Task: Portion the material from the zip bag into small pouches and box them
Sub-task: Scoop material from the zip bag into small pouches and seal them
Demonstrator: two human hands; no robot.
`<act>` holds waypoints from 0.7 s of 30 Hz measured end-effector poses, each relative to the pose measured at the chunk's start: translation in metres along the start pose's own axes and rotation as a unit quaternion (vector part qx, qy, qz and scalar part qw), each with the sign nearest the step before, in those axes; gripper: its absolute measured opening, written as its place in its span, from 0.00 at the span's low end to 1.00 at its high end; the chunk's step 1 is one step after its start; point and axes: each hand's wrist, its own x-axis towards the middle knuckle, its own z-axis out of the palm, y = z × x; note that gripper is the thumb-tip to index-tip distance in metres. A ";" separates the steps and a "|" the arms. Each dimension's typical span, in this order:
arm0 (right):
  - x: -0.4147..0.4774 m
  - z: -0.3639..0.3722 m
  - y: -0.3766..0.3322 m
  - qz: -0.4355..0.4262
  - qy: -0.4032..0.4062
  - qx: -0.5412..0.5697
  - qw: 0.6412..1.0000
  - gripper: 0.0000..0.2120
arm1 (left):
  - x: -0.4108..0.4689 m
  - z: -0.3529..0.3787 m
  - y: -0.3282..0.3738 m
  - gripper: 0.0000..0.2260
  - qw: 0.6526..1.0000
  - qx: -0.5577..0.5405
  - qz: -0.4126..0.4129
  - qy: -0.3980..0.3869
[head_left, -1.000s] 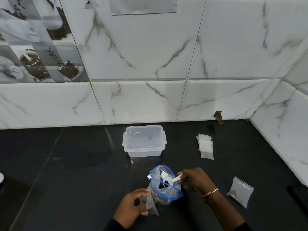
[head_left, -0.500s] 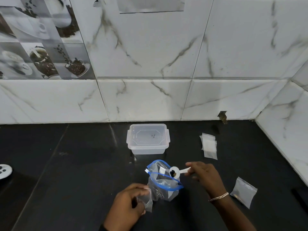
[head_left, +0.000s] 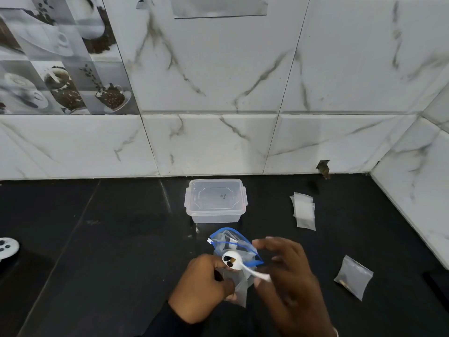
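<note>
A clear zip bag [head_left: 233, 244] with a blue rim stands open on the black counter just beyond my hands. My left hand [head_left: 201, 288] grips a small clear pouch [head_left: 239, 288] in front of that bag. My right hand [head_left: 289, 280] pinches the handle of a white plastic spoon [head_left: 233, 260]. The spoon's bowl carries a few dark pieces and hovers right over the pouch's mouth. A lidded clear plastic box [head_left: 215, 200] sits behind the bag, near the wall.
A stack of empty pouches [head_left: 303, 210] lies to the right of the box. One pouch [head_left: 353, 277] with dark bits inside lies at the far right. A white round object [head_left: 7, 248] shows at the left edge. Marble-tiled walls close the back and right.
My right hand has drawn the loaded spoon out of the zip bag and down to the pouch. My left hand has raised the pouch toward it.
</note>
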 end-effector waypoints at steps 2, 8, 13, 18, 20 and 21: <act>-0.011 0.005 0.002 -0.061 0.021 -0.048 0.997 0.05 | 0.000 0.000 0.001 0.10 0.999 -0.040 -0.019 -0.008; -0.031 0.010 0.008 -0.130 0.019 -0.141 0.981 0.09 | -0.001 -0.001 0.001 0.09 0.995 -0.085 -0.047 -0.025; -0.039 0.015 0.014 -0.153 -0.002 -0.197 0.968 0.15 | 0.000 -0.001 0.000 0.11 0.995 -0.075 -0.053 -0.038; -0.036 0.013 0.013 -0.118 0.034 -0.141 0.982 0.13 | 0.001 -0.001 0.000 0.10 0.995 -0.079 -0.060 -0.031; -0.024 0.009 0.014 -0.033 0.085 -0.064 0.994 0.08 | -0.002 -0.002 0.001 0.11 0.993 -0.092 -0.069 -0.014; -0.013 0.007 0.017 0.029 0.105 -0.035 0.993 0.07 | -0.003 -0.003 0.001 0.11 0.994 -0.089 -0.070 -0.005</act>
